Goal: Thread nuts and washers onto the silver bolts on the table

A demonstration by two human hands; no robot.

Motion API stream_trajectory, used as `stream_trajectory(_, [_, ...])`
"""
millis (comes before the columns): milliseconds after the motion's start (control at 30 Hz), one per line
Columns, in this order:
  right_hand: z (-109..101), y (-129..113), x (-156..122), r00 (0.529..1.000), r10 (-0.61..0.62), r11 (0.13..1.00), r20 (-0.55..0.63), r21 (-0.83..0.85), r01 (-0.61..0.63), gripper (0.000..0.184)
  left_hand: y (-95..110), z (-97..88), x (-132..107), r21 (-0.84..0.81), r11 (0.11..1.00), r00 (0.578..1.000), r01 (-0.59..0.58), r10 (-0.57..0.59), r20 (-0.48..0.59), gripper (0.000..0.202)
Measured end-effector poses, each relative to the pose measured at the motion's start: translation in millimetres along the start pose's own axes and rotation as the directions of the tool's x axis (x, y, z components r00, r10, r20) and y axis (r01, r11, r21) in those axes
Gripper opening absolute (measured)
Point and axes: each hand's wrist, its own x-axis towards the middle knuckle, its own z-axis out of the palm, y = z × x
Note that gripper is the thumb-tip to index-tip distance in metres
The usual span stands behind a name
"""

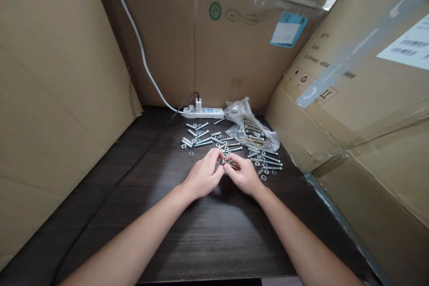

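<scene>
My left hand and my right hand meet above the dark table, fingertips almost touching. Between them is a yellowish metal bolt, lying roughly crosswise. My left thumb and fingers pinch its left end, while my right fingers close round the rest and hide much of it. Whether a nut or washer sits on that left end, I cannot tell. Just beyond my hands lie silvery bolts, metal sleeves, nuts and washers. More bolts and a loose washer are right of my right hand.
A clear plastic bag with more bolts in it lies at the back right. Behind stands a white power strip with a plugged-in charger. A black cable crosses the table on the left. Cardboard walls enclose three sides.
</scene>
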Motion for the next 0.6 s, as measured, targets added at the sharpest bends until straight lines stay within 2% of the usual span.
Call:
stream_trajectory(100, [0.6,0.9,-0.1,1.000,-0.001,1.000,-0.004,0.001,0.001,0.012,2.5,-1.8,-1.3,-0.025,1.000,1.000,0.003,-0.004,-0.020,0.019])
stream_trajectory(300, [1.0,1.3,0.5,1.000,0.015,1.000,-0.008,0.015,-0.015,0.014,2.2,-1.9,-0.6,-0.010,1.000,1.000,-0.009,0.009,0.010,0.011])
stream_trajectory(600, [0.5,-0.1,0.3,1.000,-0.010,1.000,0.020,-0.028,0.010,0.015,-4.4,-0.3,2.4,0.082,0.996,0.996,0.044,-0.050,0.077,0.035])
